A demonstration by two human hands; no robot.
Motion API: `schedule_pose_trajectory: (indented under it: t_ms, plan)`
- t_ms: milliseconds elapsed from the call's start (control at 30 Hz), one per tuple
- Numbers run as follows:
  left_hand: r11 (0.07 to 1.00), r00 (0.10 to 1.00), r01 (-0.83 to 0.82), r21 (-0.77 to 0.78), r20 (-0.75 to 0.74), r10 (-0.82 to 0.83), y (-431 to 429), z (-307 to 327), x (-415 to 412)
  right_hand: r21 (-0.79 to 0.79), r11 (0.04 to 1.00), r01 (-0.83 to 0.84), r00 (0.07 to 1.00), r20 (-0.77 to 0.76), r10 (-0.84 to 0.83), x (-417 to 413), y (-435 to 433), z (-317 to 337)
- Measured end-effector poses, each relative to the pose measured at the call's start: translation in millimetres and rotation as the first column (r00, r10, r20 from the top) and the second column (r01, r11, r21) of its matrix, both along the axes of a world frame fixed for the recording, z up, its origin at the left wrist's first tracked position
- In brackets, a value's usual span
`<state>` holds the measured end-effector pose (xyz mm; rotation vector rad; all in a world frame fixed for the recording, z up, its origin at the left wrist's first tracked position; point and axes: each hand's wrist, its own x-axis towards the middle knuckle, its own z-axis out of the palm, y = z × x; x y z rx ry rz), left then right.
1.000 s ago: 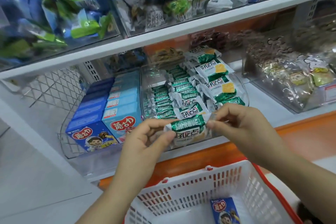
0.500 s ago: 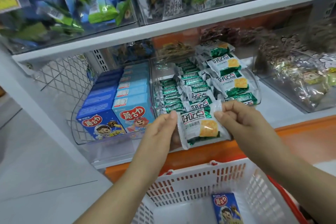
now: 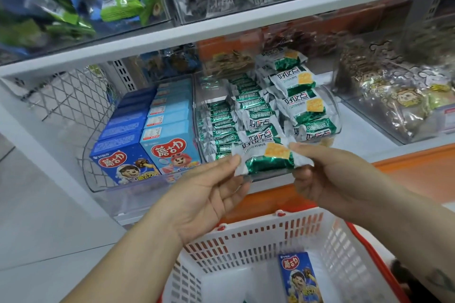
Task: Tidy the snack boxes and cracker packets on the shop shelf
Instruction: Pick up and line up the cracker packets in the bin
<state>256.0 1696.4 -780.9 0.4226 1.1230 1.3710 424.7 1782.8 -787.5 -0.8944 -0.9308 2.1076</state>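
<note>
Cracker packet (image 3: 268,158), green and silver with a yellow cracker printed on the front, held level between two hands just in front of the lower shelf, above a shopping basket. Nearest the camera, white slotted basket (image 3: 246,241) with red trim, one blue boxed snack (image 3: 299,278) face up inside. Just above, left hand (image 3: 209,194) pinching the packet's left end between thumb and fingertips, palm turned up. Right hand (image 3: 330,179) pinching the opposite end the same way, knuckles toward the camera. Directly behind the packet, clear bin (image 3: 331,106) on the shelf, crowded with matching packets (image 3: 295,103): left rows standing on edge, right row lying face up and overlapping. Just beside that bin to the left, snack boxes (image 3: 170,130) in two rows running front to back, dark blue on the outside, light blue on the inside. Wire mesh (image 3: 73,96) at the far left. To the right, another clear bin of silvery monkey-print packets (image 3: 403,103). Farthest back and higher, white upper shelf (image 3: 246,22) carrying clear bins of green and blue wrapped sweets (image 3: 118,5), blurred.
</note>
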Motion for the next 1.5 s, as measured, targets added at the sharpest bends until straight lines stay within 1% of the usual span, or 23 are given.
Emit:
schedule_pose_trajectory:
  t_ms: [33, 67, 100, 133, 167, 200, 267, 300, 333, 433, 500, 567, 633, 800, 933, 1033, 1100, 1167, 1233, 1267, 1333, 1400, 1500]
  plan:
    - [1.000, 0.996, -0.004, 0.013, -0.092, 0.005, -0.3, -1.0, -1.5, 0.140, 0.990, -0.011, 0.997, 0.078, 0.000, 2.2, 2.8, -0.5]
    - [0.999, 0.972, -0.007, 0.033, -0.235, 0.014, -0.5, -2.2, -4.1, 0.285, 0.958, -0.029, 0.986, 0.168, -0.020, 4.7, 4.0, 1.2]
    - [0.998, 0.918, -0.012, 0.068, -0.395, 0.038, -0.5, -2.5, -6.2, 0.400, 0.915, -0.045, 0.971, 0.233, -0.054, 6.9, 5.0, 3.0]
    - [0.993, 0.858, -0.008, 0.121, -0.509, 0.069, -1.0, -1.4, -6.3, 0.470, 0.881, -0.049, 0.961, 0.261, -0.086, 7.8, 4.7, 6.5]
    - [0.985, 0.821, -0.003, 0.171, -0.563, 0.100, -1.9, -0.8, -5.5, 0.517, 0.854, -0.050, 0.963, 0.253, -0.097, 8.2, 4.6, 8.2]
    - [0.978, 0.805, -0.010, 0.207, -0.578, 0.131, -3.0, 0.5, -3.7, 0.540, 0.840, -0.049, 0.971, 0.223, -0.086, 7.5, 2.9, 10.5]
    - [0.967, 0.824, 0.000, 0.253, -0.548, 0.144, -4.9, 2.6, 0.5, 0.542, 0.839, -0.033, 0.989, 0.140, -0.052, 5.2, 0.3, 13.1]
    - [0.964, 0.825, 0.007, 0.266, -0.546, 0.145, -5.6, 2.6, 2.0, 0.554, 0.832, -0.036, 0.990, 0.136, -0.048, 5.2, 0.4, 12.2]
    - [0.962, 0.812, 0.009, 0.273, -0.564, 0.152, -6.2, 1.8, 2.7, 0.585, 0.809, -0.063, 0.983, 0.175, -0.050, 5.9, -0.5, 12.3]
    - [0.954, 0.704, -0.047, 0.296, -0.668, 0.242, -4.7, -1.5, 1.5, 0.704, 0.687, -0.180, 0.938, 0.333, -0.095, 6.0, -5.4, 9.6]
    - [0.946, 0.729, -0.099, 0.308, -0.625, 0.280, -1.0, -6.6, -0.9, 0.734, 0.658, -0.165, 0.937, 0.325, -0.127, 3.9, -8.1, 7.8]
    - [0.939, 0.804, -0.126, 0.319, -0.521, 0.285, 3.2, -12.9, -3.7, 0.709, 0.696, -0.116, 0.949, 0.286, -0.132, 2.9, -5.9, 4.6]
    - [0.934, 0.832, -0.122, 0.336, -0.478, 0.281, 3.8, -14.7, -3.5, 0.675, 0.729, -0.113, 0.953, 0.280, -0.111, 3.8, -2.6, 2.7]
    - [0.903, 0.727, -0.012, 0.429, -0.616, 0.302, -1.5, -5.5, -3.1, 0.739, 0.654, -0.165, 0.944, 0.309, -0.111, 5.0, -2.6, 5.0]
    - [0.900, 0.661, 0.003, 0.437, -0.676, 0.326, -0.1, -4.0, -7.7, 0.767, 0.622, -0.157, 0.938, 0.312, -0.148, 6.1, -1.5, 6.4]
    - [0.923, 0.666, -0.021, 0.383, -0.683, 0.299, 0.4, -6.6, -6.5, 0.739, 0.664, -0.117, 0.943, 0.292, -0.158, 4.5, -0.9, 2.8]
    - [0.949, 0.706, -0.043, 0.313, -0.663, 0.251, 2.1, -8.1, -8.1, 0.691, 0.717, -0.091, 0.952, 0.272, -0.141, 4.2, -0.9, 3.6]
    - [0.966, 0.798, -0.074, 0.249, -0.566, 0.207, 3.1, -7.9, -8.7, 0.669, 0.733, -0.124, 0.963, 0.258, -0.072, 5.5, -2.1, 7.0]
    - [0.979, 0.907, -0.109, 0.173, -0.385, 0.169, 4.1, -6.2, -7.0, 0.719, 0.673, -0.174, 0.961, 0.273, -0.042, 7.0, -3.2, 11.2]
    - [0.985, 0.937, -0.116, 0.130, -0.315, 0.152, 4.2, -6.0, -6.7, 0.752, 0.627, -0.205, 0.952, 0.303, -0.051, 7.3, -3.4, 12.1]
    - [0.991, 0.966, -0.101, 0.083, -0.232, 0.118, 3.8, -4.6, -5.6, 0.796, 0.564, -0.220, 0.939, 0.329, -0.099, 7.0, -3.0, 14.0]
    - [0.994, 0.978, -0.066, 0.085, -0.193, 0.082, 2.5, -2.7, -3.4, 0.814, 0.554, -0.172, 0.935, 0.312, -0.168, 7.7, -0.3, 13.2]
    - [0.995, 0.967, -0.034, 0.095, -0.249, 0.057, 0.7, 2.0, 0.3, 0.784, 0.617, -0.061, 0.937, 0.259, -0.236, 9.5, 4.3, 10.4]
